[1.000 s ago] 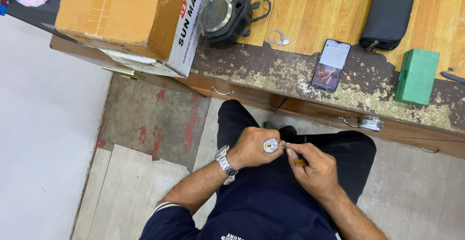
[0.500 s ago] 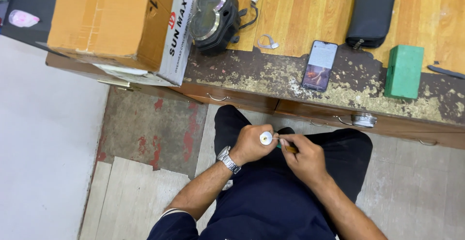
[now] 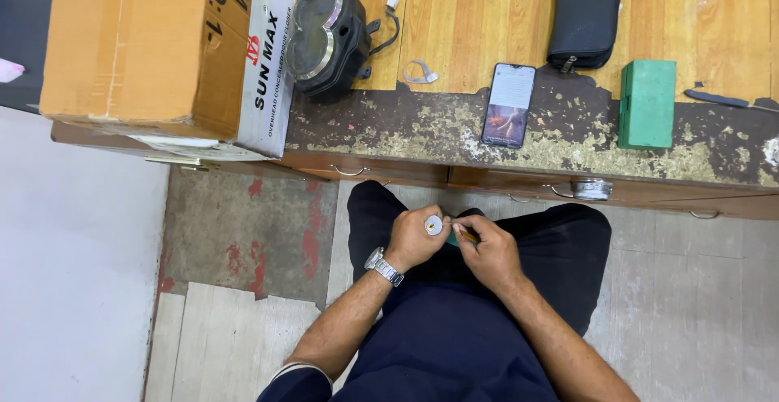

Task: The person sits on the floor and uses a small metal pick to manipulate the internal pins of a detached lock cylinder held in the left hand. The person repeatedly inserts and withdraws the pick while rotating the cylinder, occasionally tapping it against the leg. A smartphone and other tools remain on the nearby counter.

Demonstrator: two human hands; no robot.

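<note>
I sit with both hands over my lap, below the desk's edge. My left hand, with a metal wristwatch on its wrist, pinches a small round silver disc between thumb and fingers. My right hand grips a thin tool with an orange and green handle; its metal tip touches the disc. The two hands are close together, almost touching.
A worn wooden desk with drawers runs across the top. On it lie a cardboard box, a black twin-dial instrument cluster, a phone, a black pouch and a green box. The floor shows at left.
Both hands stay together on the disc and tool; the disc's face has turned slightly toward the camera. The camera view has shifted a little.
</note>
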